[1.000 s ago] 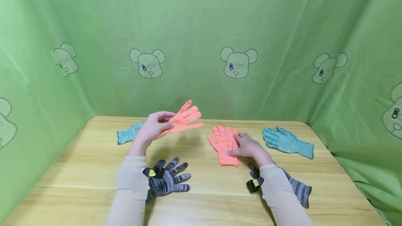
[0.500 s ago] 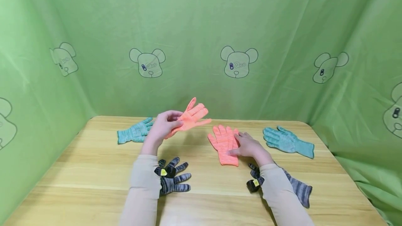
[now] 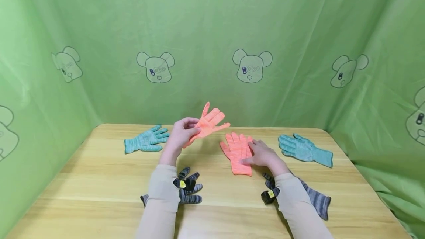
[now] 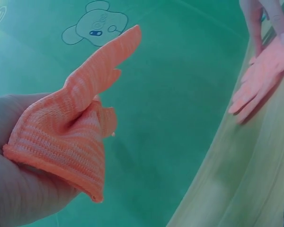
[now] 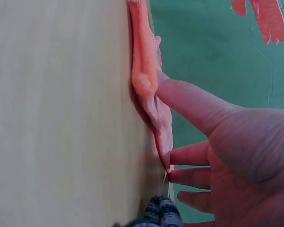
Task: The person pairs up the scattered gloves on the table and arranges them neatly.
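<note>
Fingers of the left hand (image 3: 180, 134) pinch a raised coral glove (image 3: 210, 124) near its cuff, a hold I'd want light; rightward, a flat coral glove (image 3: 236, 152) lies on the wooden table (image 3: 83, 180), the right hand (image 3: 262, 154) touching it, fingers straight, ideally pressing gently

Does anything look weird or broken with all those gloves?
Nothing I see looks spilled or torn. One orange glove stands out, off the table, pinched in the left hand; the other orange glove lies under the right hand. The sleeves partly cover both gray gloves, so I can't check those fully.
</note>
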Available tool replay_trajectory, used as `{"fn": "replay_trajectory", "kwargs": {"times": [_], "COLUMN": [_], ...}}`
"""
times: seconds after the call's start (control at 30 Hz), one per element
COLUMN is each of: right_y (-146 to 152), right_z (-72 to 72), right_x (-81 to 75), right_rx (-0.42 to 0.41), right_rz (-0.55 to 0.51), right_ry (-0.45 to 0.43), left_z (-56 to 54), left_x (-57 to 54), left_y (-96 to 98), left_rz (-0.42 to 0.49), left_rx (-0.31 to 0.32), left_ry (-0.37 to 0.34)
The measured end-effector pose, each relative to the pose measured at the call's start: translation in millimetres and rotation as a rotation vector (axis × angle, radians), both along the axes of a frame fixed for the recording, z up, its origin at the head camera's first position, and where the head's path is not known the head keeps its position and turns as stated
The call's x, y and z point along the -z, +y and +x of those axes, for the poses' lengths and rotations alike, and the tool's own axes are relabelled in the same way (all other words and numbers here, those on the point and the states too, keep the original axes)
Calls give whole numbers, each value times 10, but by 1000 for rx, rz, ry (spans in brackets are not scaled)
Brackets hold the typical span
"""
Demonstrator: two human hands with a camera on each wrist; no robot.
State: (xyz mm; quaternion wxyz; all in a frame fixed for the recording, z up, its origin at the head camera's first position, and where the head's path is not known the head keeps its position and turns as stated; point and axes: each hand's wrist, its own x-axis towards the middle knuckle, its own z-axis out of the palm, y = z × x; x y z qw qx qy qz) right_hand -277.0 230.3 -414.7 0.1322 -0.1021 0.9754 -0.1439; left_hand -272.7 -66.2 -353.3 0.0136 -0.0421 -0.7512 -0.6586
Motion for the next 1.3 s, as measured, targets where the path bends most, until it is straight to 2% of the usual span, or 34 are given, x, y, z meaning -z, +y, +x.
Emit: {"fn": "replay_trajectory", "kwargs": {"times": [0.33, 0.6, 0.8, 0.93, 1.07, 1.3], "right_y": [-11, -21, -31, -46, -81, -174], "right_z": [1, 3, -20, -26, -20, 27], "right_x": [4, -51, -126, -173, -220, -319], "right_rx": [-1, 17, 20, 67, 110, 77], "right_rz": [17, -55, -216, -301, -402, -634], "right_ry": [27, 56, 151, 195, 279, 402], "left_z": [-26, -37, -55, -64, -53, -71], "left_x": [79, 128, 167, 196, 209, 264], "left_y": [148, 236, 309, 365, 404, 465], "left_rz": [25, 32, 43, 74, 92, 101], "left_rx": [-41, -78, -98, -116, -133, -157], "left_ry": [18, 27, 46, 61, 76, 72]}}
